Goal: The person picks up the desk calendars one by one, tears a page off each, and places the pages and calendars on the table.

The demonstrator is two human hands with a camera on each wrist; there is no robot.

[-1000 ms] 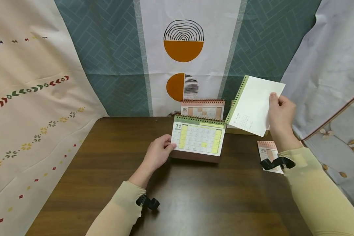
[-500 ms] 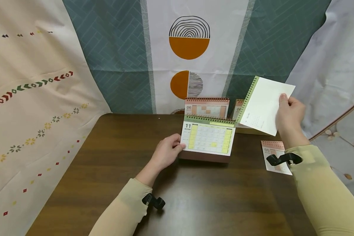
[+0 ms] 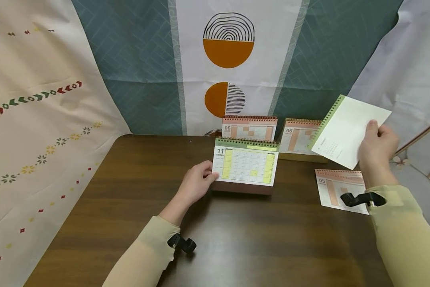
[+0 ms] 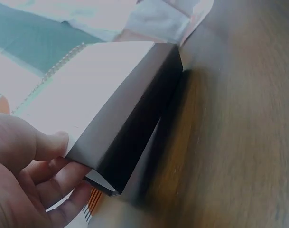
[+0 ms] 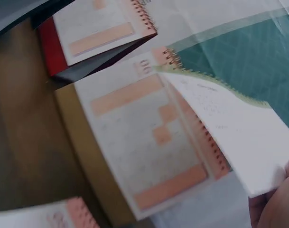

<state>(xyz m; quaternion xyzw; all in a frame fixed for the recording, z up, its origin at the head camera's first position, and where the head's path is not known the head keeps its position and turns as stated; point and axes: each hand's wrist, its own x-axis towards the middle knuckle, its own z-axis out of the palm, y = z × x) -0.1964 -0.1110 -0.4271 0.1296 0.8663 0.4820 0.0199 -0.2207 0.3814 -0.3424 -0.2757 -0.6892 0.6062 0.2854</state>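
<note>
A green desk calendar showing month 11 stands on the brown table. My left hand grips its lower left corner, thumb on the page and fingers under the dark base. My right hand pinches a loose white calendar sheet with a green punched edge and holds it in the air at the right, above an orange calendar. The right wrist view shows that sheet over the orange month 06 page.
Another orange month 06 calendar stands behind the green one. A loose orange month 05 sheet lies flat on the table at the right. Patterned cloth hangs behind and at both sides.
My right hand has carried the white sheet to the right, uncovering the orange calendar behind it. My left hand has stayed on the green calendar's corner.
</note>
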